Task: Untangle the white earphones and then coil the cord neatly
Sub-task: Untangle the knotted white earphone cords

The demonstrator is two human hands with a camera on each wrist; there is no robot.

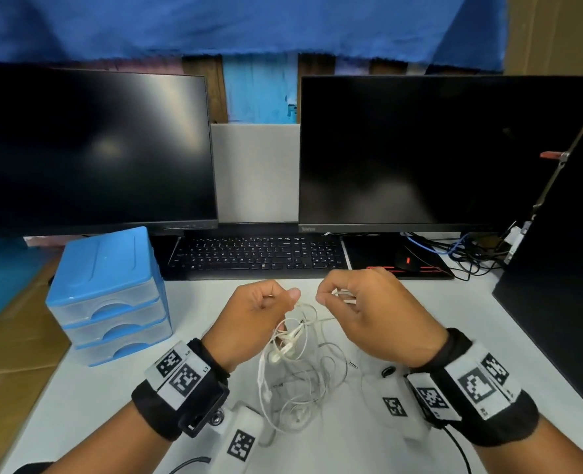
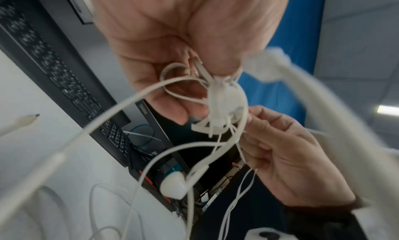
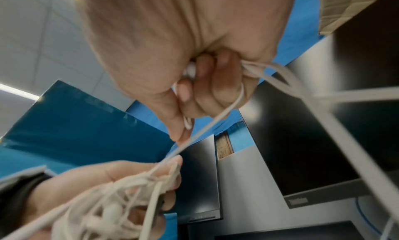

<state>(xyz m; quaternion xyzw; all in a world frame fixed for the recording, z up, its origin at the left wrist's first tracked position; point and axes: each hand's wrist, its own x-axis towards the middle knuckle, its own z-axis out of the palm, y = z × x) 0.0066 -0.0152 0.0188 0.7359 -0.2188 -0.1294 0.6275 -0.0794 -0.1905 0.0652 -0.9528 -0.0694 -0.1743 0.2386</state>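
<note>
Earphones (image 1: 291, 340) tangled, held up over desk (image 1: 403, 302) before keyboard (image 1: 255, 256). Left hand (image 1: 252, 313) pinching knot, loops and buds dangling to desktop. Right hand (image 1: 361, 309) just beside, fingers curled round cord (image 3: 215, 122) and one bud.

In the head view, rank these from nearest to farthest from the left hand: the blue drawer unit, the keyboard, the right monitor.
From the left hand:
1. Keyboard, just beyond it, towards the back.
2. Blue drawer unit, off to its left on the desk.
3. Right monitor, up and to the right, behind the keyboard.
</note>
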